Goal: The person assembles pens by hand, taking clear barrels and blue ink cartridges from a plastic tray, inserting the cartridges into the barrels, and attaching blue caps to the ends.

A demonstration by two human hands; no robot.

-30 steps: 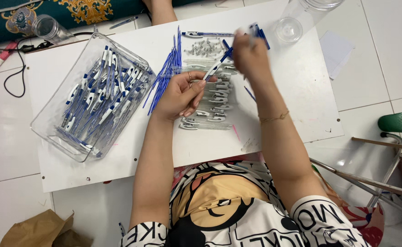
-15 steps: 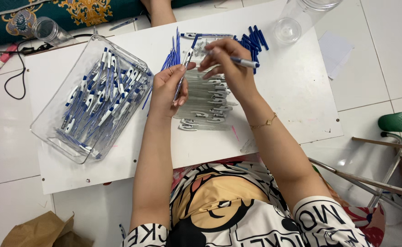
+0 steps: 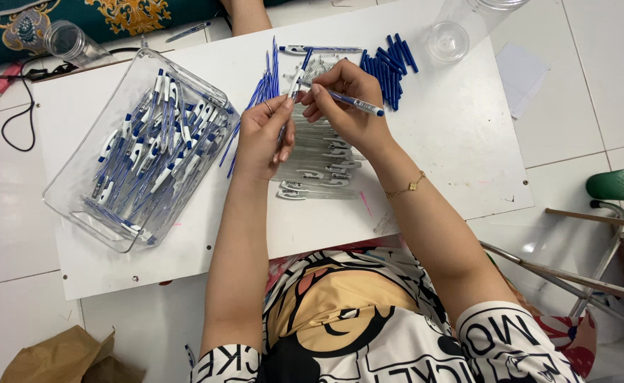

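My left hand (image 3: pixel 263 138) grips a clear pen barrel (image 3: pixel 288 106) that points up and away from me. Beside it my right hand (image 3: pixel 344 106) pinches a blue refill with a blue end piece (image 3: pixel 351 101), its tip touching the barrel's top. Under both hands lies a row of clear pen barrels (image 3: pixel 319 164) on the white board (image 3: pixel 439 149). A fan of thin blue refills (image 3: pixel 258 96) lies to the left of my hands, and a pile of blue caps (image 3: pixel 388 64) to their right.
A clear plastic tray (image 3: pixel 78 206) full of finished blue and white pens stands on the left. Clear jars sit at the far left (image 3: pixel 70 42) and far right (image 3: pixel 454 32). Another person's arm (image 3: pixel 244 14) shows at the top edge. Metal chair legs (image 3: pixel 581 280) are at right.
My right hand drew back from the pile of caps toward my left hand, carrying a blue refill. Both hands now meet above the row of barrels.
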